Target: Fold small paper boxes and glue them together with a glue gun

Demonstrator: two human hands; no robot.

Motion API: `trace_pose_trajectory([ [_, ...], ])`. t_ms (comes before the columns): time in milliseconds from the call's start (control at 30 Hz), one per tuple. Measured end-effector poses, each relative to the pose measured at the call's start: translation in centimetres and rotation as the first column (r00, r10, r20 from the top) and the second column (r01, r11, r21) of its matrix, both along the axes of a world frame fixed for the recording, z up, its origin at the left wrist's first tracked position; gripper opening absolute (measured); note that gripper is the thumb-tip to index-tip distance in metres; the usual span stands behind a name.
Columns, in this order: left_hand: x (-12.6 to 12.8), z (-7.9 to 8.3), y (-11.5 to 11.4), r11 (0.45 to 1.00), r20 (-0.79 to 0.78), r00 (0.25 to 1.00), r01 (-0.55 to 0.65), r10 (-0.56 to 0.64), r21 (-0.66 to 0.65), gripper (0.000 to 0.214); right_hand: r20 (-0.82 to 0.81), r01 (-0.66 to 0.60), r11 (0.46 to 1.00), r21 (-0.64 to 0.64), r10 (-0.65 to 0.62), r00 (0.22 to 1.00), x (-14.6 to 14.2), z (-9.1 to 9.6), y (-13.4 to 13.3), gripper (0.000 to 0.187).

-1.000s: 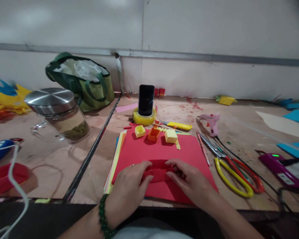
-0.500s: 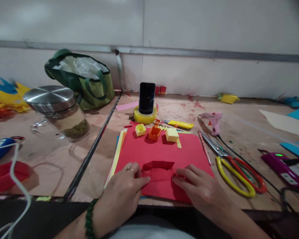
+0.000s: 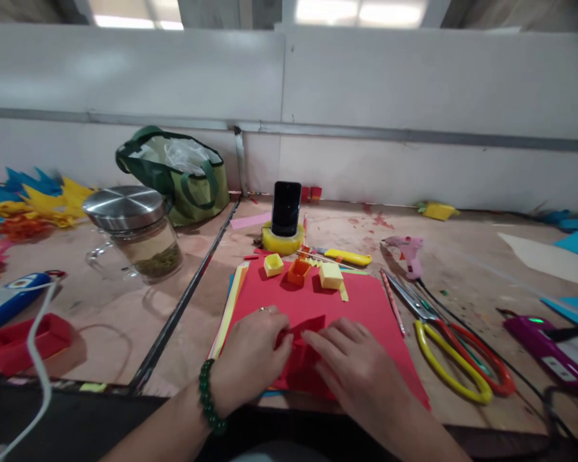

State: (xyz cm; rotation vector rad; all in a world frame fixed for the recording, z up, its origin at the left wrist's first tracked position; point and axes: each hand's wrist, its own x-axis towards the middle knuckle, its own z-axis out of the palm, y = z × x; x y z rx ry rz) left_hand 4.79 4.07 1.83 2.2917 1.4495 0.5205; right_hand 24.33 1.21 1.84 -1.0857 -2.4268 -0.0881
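Note:
My left hand (image 3: 248, 359) and my right hand (image 3: 354, 369) meet over a small folded piece of red paper (image 3: 302, 350). Both press and pinch its folds with bent fingers. The piece lies on a large red sheet (image 3: 366, 301), which tops a stack of coloured paper (image 3: 226, 308). A green bead bracelet (image 3: 208, 398) is on my left wrist and a ring on a left finger. At the far edge of the sheet stand a small yellow paper box (image 3: 273, 264), an orange one (image 3: 298, 271) and a pale yellow one (image 3: 330, 275).
A phone (image 3: 286, 208) stands in a yellow tape roll (image 3: 282, 240). Right of the sheet lie scissors (image 3: 453, 356), a pink glue gun (image 3: 407, 251), a yellow cutter (image 3: 347, 257) and a purple device (image 3: 544, 333). To the left are a lidded glass jar (image 3: 137, 234), a green bag (image 3: 183, 173) and a red tray (image 3: 26, 340).
My hands had spread apart to the sides of the folded red piece; now they have come together on it, the right hand reaching left across it. The view has tilted up slightly.

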Motion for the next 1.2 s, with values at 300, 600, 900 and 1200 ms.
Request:
trace_pose_trajectory([
  [300, -0.8, 0.3, -1.0, 0.991, 0.412, 0.905, -0.13, 0.109, 0.024, 0.011, -0.109, -0.044, 0.988, 0.146, 0.061, 0.992, -0.7, -0.2, -0.5, 0.021],
  [600, -0.3, -0.2, -0.9, 0.973, 0.67, 0.706, -0.161, 0.23, -0.164, 0.01, -0.589, 0.178, 0.959, -0.221, -0.276, 0.76, -1.0, -1.0, -0.1, 0.017],
  [900, 0.5, -0.7, -0.4, 0.883, 0.777, 0.501, 0.052, 0.381, -0.467, 0.035, -0.741, -0.029, 0.875, -0.483, -0.391, 0.546, -1.6, -1.1, -0.5, 0.029],
  [1200, 1.8, -0.3, -0.7, 0.722, 0.769, 0.238, 0.267, 0.593, -0.639, 0.039, -0.75, 0.113, 0.943, -0.313, -0.319, 0.58, -1.5, -2.2, 0.6, 0.02],
])
